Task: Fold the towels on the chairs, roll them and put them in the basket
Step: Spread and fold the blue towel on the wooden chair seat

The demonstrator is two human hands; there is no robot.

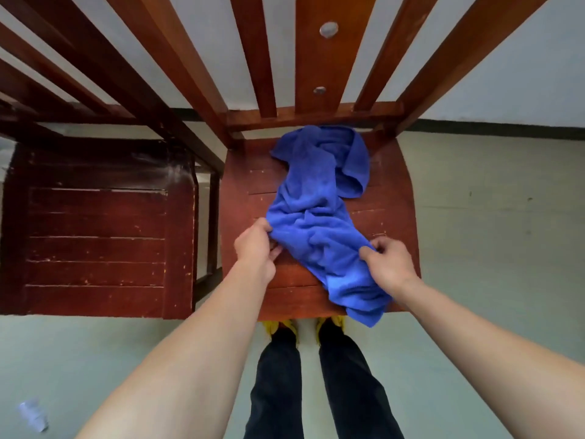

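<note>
A crumpled blue terry towel [319, 213] lay bunched along the slatted seat of a reddish-brown wooden chair [240, 191], running from just under the chair's back rail down to the front edge, where one corner hung over the lip above the floor. The person's left hand [254, 248] pinched the towel's left edge between thumb and fingers, its grip pressed together on a fold of cloth near the middle of the seat. The right hand [387, 263] pinched the opposite edge closer to the seat's front right corner, fingers curled tight on the fabric. Bare wood showed on the seat's left side and along a narrow strip on its right, leaving some room beside the heap. A darker, scuffed wooden chair [95, 239] stood just beside the first on the left, a slim gap between the two seats. Pale green floor [493, 223] lay open to the right of the chair and in front of it, where the person stood in dark trousers [316, 384] and yellow-trimmed shoes [281, 327], toes tucked under the seat's front edge. A small pale scrap [33, 413] lay on the floor at lower left.
</note>
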